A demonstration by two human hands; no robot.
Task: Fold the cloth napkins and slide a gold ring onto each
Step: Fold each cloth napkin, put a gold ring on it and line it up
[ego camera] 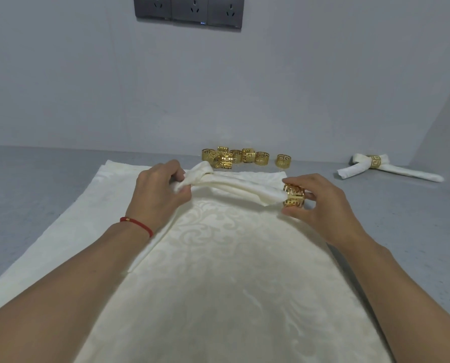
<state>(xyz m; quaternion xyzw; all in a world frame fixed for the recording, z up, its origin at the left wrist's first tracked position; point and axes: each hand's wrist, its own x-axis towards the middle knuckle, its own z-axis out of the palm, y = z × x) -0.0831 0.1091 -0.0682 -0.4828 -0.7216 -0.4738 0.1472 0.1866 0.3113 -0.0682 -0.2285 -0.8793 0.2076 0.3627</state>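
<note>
A rolled cream napkin (234, 187) is held just above a stack of flat cream napkins (218, 271). My left hand (158, 195) grips the roll's left end. My right hand (315, 203) pinches a gold ring (294, 196) at the roll's right tip, where the cloth just enters the ring. A finished napkin (391, 171) with a gold ring (374, 161) around it lies at the far right.
Several loose gold rings (234, 157) sit in a cluster behind the flat napkins, one more (283, 160) slightly apart to the right. The grey tabletop (35, 184) meets a wall with a socket panel (188, 10) above.
</note>
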